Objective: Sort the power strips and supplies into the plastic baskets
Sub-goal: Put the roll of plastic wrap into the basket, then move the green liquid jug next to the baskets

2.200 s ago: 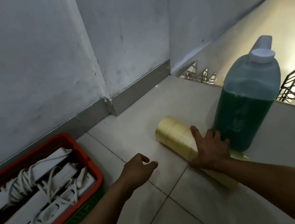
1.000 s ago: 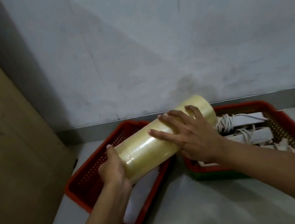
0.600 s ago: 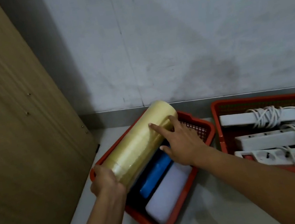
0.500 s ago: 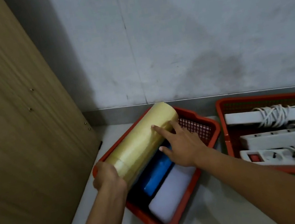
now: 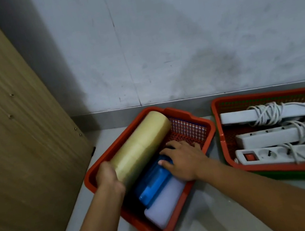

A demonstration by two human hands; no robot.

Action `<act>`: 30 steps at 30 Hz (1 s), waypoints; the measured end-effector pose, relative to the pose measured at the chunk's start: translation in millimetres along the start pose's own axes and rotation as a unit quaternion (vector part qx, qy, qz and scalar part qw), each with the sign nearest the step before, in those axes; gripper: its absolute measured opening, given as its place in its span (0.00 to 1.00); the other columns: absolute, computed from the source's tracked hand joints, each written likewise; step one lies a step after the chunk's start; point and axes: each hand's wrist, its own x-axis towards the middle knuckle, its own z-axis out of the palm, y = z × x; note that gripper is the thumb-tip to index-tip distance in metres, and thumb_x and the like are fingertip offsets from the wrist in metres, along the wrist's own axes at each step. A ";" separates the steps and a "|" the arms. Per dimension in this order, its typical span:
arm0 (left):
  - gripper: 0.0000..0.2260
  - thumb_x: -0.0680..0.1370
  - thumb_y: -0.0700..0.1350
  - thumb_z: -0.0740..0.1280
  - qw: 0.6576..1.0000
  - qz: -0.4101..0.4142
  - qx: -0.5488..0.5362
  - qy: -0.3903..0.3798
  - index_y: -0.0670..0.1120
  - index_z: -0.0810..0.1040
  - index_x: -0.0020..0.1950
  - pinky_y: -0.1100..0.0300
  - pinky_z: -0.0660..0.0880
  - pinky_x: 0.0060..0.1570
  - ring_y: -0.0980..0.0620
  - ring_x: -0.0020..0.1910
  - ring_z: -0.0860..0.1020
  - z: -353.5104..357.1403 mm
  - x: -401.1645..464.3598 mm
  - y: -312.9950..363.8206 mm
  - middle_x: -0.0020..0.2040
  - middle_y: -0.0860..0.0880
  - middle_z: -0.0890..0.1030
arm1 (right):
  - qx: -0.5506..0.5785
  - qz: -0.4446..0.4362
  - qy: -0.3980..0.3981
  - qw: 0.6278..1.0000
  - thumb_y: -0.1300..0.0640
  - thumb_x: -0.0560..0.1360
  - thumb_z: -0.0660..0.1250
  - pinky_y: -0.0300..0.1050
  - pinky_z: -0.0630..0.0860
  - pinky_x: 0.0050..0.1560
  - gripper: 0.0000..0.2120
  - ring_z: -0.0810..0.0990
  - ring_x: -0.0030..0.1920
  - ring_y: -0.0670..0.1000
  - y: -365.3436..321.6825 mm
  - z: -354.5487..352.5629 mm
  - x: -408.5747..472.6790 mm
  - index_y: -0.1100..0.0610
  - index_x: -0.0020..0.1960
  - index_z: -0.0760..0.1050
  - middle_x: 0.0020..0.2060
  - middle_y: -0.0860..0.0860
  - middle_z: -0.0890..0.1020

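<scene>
A long yellowish stack of tape rolls (image 5: 142, 143) lies slanted along the left side of the left red basket (image 5: 191, 120). My left hand (image 5: 107, 177) grips its near end. My right hand (image 5: 183, 158) rests flat inside that basket, palm down on a blue box (image 5: 155, 184), apart from the rolls. A white block (image 5: 163, 205) lies at the basket's near end. The right red basket (image 5: 218, 124) holds three white power strips (image 5: 285, 134) with coiled cords.
A tall wooden panel (image 5: 13, 139) stands close on the left of the left basket. The grey wall (image 5: 175, 40) runs right behind both baskets. A green basket edge (image 5: 301, 176) shows under the right red basket. Pale floor tiles lie in front.
The tape rolls went from the floor beside a green jug to the left basket and sank lower into it. My right hand slid off the rolls down onto the blue box.
</scene>
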 end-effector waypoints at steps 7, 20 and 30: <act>0.36 0.59 0.65 0.62 0.987 0.125 0.100 0.032 0.49 0.70 0.63 0.41 0.75 0.55 0.39 0.55 0.77 53.9 -1.2 -4.6 0.63 0.42 0.75 | -0.059 0.011 0.048 0.997 0.41 0.77 0.56 0.67 0.57 0.67 0.26 0.64 0.70 0.58 45.0 -46.6 -60.1 0.45 0.73 0.60 0.72 0.52 0.64; 0.19 0.79 0.50 0.61 0.744 0.355 0.406 -0.394 0.40 0.66 0.64 0.55 0.68 0.45 0.45 0.51 0.72 283.6 -349.6 -133.9 0.57 0.41 0.73 | -0.120 0.298 0.186 0.929 0.41 0.75 0.61 0.66 0.61 0.66 0.29 0.66 0.69 0.60 252.8 -210.6 -335.0 0.49 0.72 0.59 0.70 0.55 0.68; 0.20 0.80 0.51 0.60 0.531 0.322 0.524 -0.583 0.45 0.66 0.69 0.49 0.69 0.66 0.46 0.65 0.72 375.3 -560.1 -253.3 0.69 0.45 0.71 | -0.061 0.578 0.259 0.772 0.49 0.75 0.62 0.57 0.68 0.63 0.26 0.69 0.66 0.62 363.2 -289.1 -539.0 0.56 0.70 0.62 0.68 0.60 0.70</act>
